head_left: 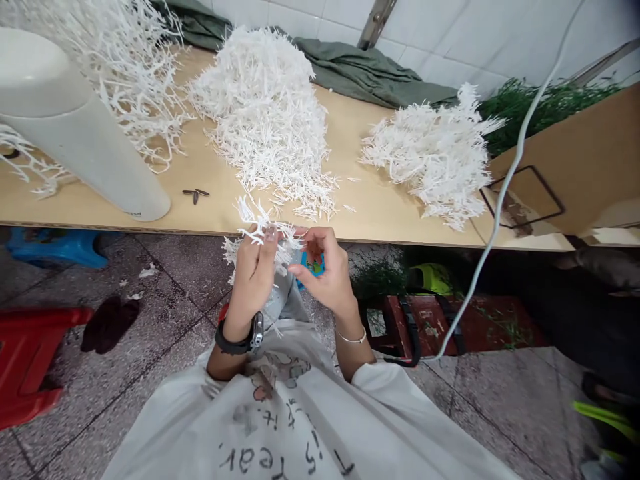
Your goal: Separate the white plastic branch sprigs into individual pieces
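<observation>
My left hand [256,273] is closed on a white branched plastic sprig [254,223], pinched under the thumb, its thin prongs sticking out above the fingers. Just to the right, my right hand [325,270] is curved with thumb and fingers apart. Its index fingertip comes up to more white prongs [289,245] between the hands; whether it touches them is hard to tell. Past my hands, a large heap of short white sprigs [270,100] lies on the cardboard-covered table [345,230]. A smaller heap [433,160] lies to its right.
A white bottle [100,147] stands at the left, before a tangle of larger white branches [135,87]. Several dark seeds [195,195] lie beside it. A white cable [500,207] hangs at the right. Below are a red stool [35,360], a blue stool [60,247] and a dark red box [470,323].
</observation>
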Demonstrator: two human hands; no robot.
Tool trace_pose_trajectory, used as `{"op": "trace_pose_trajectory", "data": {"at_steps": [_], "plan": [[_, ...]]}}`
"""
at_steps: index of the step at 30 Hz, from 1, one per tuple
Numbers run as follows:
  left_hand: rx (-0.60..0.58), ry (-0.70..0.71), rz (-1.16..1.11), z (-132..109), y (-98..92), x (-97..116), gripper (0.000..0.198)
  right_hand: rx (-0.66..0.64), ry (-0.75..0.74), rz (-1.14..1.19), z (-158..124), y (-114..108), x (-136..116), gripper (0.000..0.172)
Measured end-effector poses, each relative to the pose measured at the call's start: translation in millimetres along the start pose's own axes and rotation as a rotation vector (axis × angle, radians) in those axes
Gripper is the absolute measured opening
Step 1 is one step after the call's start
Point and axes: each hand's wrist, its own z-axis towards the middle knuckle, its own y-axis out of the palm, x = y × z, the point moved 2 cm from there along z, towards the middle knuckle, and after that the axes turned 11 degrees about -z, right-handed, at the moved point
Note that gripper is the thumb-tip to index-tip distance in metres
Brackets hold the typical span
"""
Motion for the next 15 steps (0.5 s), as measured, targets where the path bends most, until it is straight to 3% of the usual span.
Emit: {"op": "trace_pose_trajectory", "data": {"at_steps": [2, 5, 8, 11, 15], "plan": [[-0.041, 0.01, -0.08, 1.6, 4.8, 2.0, 0.04, -0.015, -0.022, -0.111, 2.1, 2.4, -0.9, 0.032], [-0.107, -0.032, -0.212, 4.3, 12.5, 1.3, 0.041, -0.043, -0.107, -0.088, 3.8, 4.7, -5.4, 0.019], [-0.078, -0.087, -0.398, 6.2, 14.8, -3.1, 0.042, -0.012, -0.14, -0.024, 1.7, 5.9, -9.8, 0.028], [0.027, -0.142, -0.651, 2.9, 13.5, -3.1, 0.043, -0.003, 0.012, 0.16, -2.7, 8.3, -11.9, 0.045], [0.069, -0.279, -0.924, -10.0, 20.4, 9.4, 0.053, -0.011, 0.284, 0.682, -7.3, 14.3, -17.9, 0.059]]}}
